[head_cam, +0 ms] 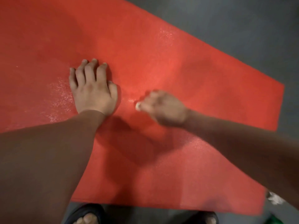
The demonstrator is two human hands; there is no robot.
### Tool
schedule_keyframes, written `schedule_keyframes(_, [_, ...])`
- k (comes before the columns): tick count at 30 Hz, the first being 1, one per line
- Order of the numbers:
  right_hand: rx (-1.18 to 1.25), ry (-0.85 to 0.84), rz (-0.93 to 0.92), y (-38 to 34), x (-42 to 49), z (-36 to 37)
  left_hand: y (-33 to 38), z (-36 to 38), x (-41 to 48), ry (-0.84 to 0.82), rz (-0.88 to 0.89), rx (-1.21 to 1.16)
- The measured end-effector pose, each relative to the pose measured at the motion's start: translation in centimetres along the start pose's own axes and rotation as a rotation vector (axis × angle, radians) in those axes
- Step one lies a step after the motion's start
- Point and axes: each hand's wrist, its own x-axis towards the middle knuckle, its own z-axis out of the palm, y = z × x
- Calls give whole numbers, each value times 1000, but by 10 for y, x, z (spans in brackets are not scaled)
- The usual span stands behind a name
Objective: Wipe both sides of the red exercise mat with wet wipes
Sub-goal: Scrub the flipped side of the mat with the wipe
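The red exercise mat (161,50) lies flat on a grey floor and fills most of the view. Wet, shiny patches show on it near both hands. My left hand (93,88) presses flat on the mat left of centre, fingers straight and slightly spread. My right hand (163,107) is blurred, low over the mat right of centre, with its fingers curled under. A small pale spot shows at its thumb tip. Whether a wipe is under that hand is hidden. A crumpled white wipe (275,198) lies on the floor by the mat's near right corner.
Grey floor (234,26) surrounds the mat at the far right and along the near edge. My feet in dark sandals (87,215) stand at the mat's near edge. A green object (275,220) peeks in at the bottom right corner.
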Motion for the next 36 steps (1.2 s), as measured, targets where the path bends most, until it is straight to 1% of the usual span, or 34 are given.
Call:
schedule_keyframes(1, [-63,59,86,20,11,0,0,0,0,-9,0,0])
schedule_keyframes(3, [-123,229,406,61,27,-3,-1,0,0,-20,1,-5])
schedule_keyframes(4, [-113,276,565,74,33,-5,0,-1,0,-21,3,-4])
schedule_keyframes(5, [-87,280,664,75,38,-5,0,-1,0,-22,4,-4])
schedule_keyframes(6, [-54,264,690,67,42,-2,-1,-1,1,-23,5,-8])
schedule_keyframes(7, [-22,246,639,51,44,1,-1,-1,1,-22,4,-14])
schedule_keyframes(8, [27,219,539,31,43,2,-1,-1,1,-18,2,-18])
schedule_keyframes(11, [156,69,148,-28,17,5,-1,0,2,-7,-10,-19])
schedule_keyframes(13, [119,6,-28,-32,5,0,-1,0,1,-10,-12,-22])
schedule_keyframes(14, [72,18,-50,-21,9,-2,-1,0,1,-15,-12,-25])
schedule_keyframes(15, [25,58,-5,-6,18,-2,-2,-1,1,-19,-12,-26])
schedule_keyframes(16, [-12,137,99,11,29,-2,-2,-1,1,-23,-11,-26])
schedule_keyframes(18, [-57,296,401,45,47,-5,-2,-2,1,-34,-11,-20])
schedule_keyframes(19, [-38,318,522,51,53,-5,-2,-2,1,-38,-12,-18])
schedule_keyframes(20, [-17,313,583,47,56,-5,-2,-2,2,-40,-10,-20])
schedule_keyframes(21, [4,304,571,38,56,-3,-2,-2,2,-41,-10,-25])
schedule_keyframes(22, [42,284,503,24,54,0,-2,-2,1,-41,-10,-29])
schedule_keyframes(25, [103,113,146,-19,33,3,-2,-2,1,-35,-12,-37])
schedule_keyframes(27, [52,54,-6,-17,25,-1,-1,-2,1,-35,-15,-35])
schedule_keyframes(28, [9,74,-13,-5,29,-3,-1,-2,1,-37,-15,-33])
schedule_keyframes(29, [-22,119,40,11,35,-3,-1,-2,1,-38,-14,-29])
schedule_keyframes(30, [-32,194,144,30,43,-3,-2,-2,1,-39,-13,-25])
schedule_keyframes(32, [-34,324,427,68,57,-8,-2,-2,1,-36,-8,-25])
schedule_keyframes(34, [25,335,666,85,64,-12,-2,-1,1,-29,-7,-24])
schedule_keyframes(35, [46,325,700,82,67,-12,-2,0,1,-23,-8,-21])
schedule_keyframes(36, [64,327,659,73,68,-11,-2,1,2,-18,-10,-21])
